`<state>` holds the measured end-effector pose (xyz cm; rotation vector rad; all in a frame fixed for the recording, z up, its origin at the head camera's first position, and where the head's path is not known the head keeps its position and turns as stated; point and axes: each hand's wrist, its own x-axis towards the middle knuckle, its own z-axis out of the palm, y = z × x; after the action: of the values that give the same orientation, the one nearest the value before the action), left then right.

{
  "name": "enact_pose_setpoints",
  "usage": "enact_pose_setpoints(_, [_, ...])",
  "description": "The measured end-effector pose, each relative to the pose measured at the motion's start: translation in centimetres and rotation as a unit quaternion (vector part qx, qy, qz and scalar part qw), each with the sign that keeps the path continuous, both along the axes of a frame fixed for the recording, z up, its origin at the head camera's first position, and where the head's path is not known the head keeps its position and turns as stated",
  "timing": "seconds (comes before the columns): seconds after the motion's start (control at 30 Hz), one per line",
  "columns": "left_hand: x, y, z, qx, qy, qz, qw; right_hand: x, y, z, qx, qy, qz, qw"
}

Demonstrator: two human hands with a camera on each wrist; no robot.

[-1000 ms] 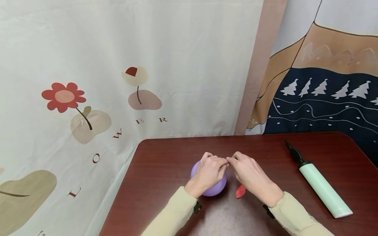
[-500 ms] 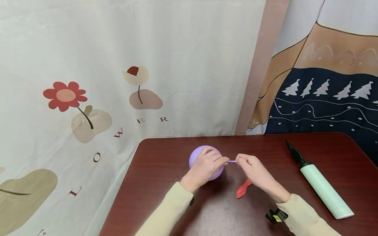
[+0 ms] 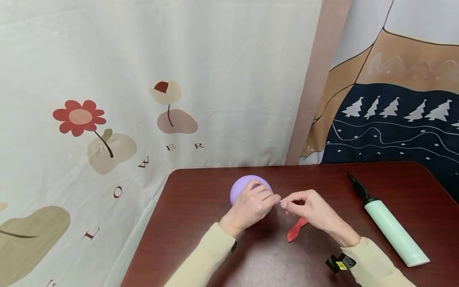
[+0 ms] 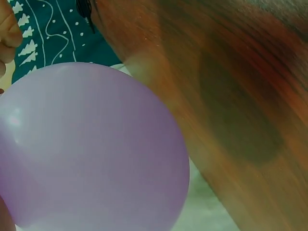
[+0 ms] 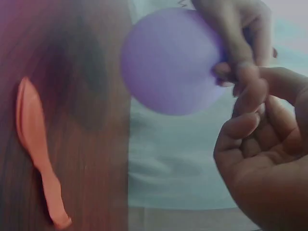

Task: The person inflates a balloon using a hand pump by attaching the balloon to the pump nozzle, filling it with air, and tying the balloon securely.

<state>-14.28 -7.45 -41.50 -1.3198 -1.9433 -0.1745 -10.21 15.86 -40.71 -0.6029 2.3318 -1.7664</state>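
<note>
An inflated purple balloon (image 3: 247,184) is held above the table, partly hidden behind my left hand (image 3: 252,205). That hand pinches the balloon by its neck, its other fingers lying over the round side. My right hand (image 3: 312,209) pinches the tip of the neck close beside the left fingertips. In the left wrist view the purple balloon (image 4: 101,149) fills much of the picture. The right wrist view has the right hand (image 5: 264,154) with curled fingers meeting the left hand at the neck. Below the right hand a flat red balloon (image 3: 296,230) lies on the table.
A mint-green hand pump (image 3: 396,231) with a black nozzle lies slantwise at the right of the dark red-brown table (image 3: 193,207). Behind the table hang a pale flower-printed curtain (image 3: 244,79) and a dark tree-printed cloth (image 3: 391,131).
The balloon and left hand have risen slightly toward the table's back. The right hand first drew the neck out to the right, then came back close to the left fingertips.
</note>
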Motion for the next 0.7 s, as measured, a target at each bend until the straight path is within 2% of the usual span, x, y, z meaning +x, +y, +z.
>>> enact_pose_setpoints(0.03, [0.0, 0.0, 0.0, -0.001, 0.002, 0.0, 1.0, 0.0, 0.1, 0.0, -0.018, -0.011, 0.007, 0.9998])
enact_pose_setpoints(0.1, [-0.1, -0.1, -0.2, 0.004, -0.01, -0.005, 0.9999, 0.0, 0.3, 0.1, -0.087, -0.04, 0.031, 0.9949])
enact_pose_setpoints(0.17, [-0.4, -0.5, -0.5, 0.017, -0.027, -0.006, 0.9995, 0.1, 0.5, 0.4, -0.174, -0.073, 0.059, 0.9803])
enact_pose_setpoints(0.23, [-0.8, -1.2, -0.9, 0.033, -0.042, -0.008, 0.9985, 0.4, 0.8, 0.9, -0.255, -0.087, 0.088, 0.9591])
enact_pose_setpoints(0.27, [-0.9, -1.6, -1.1, 0.042, -0.05, -0.008, 0.9979, 0.5, 1.0, 1.1, -0.287, -0.088, 0.099, 0.9489])
enact_pose_setpoints(0.33, [-1.1, -2.7, -1.5, 0.056, -0.059, -0.006, 0.9966, 0.7, 1.2, 1.6, -0.311, -0.076, 0.109, 0.941])
enact_pose_setpoints(0.4, [-1.2, -3.6, -1.8, 0.059, -0.062, -0.004, 0.9963, 0.9, 1.4, 1.9, -0.305, -0.065, 0.109, 0.9439])
enact_pose_setpoints(0.53, [-1.2, -4.6, -2.1, 0.038, -0.068, 0.005, 0.9969, 1.1, 1.5, 1.9, -0.261, -0.058, 0.086, 0.9598])
enact_pose_setpoints(0.63, [-1.0, -4.5, -2.0, 0.023, -0.089, -0.002, 0.9957, 1.1, 1.5, 1.7, -0.258, -0.057, 0.071, 0.9619])
enact_pose_setpoints(0.7, [-0.8, -4.3, -1.7, 0.009, -0.114, -0.018, 0.9933, 0.9, 1.6, 1.6, -0.26, -0.055, 0.065, 0.9619])
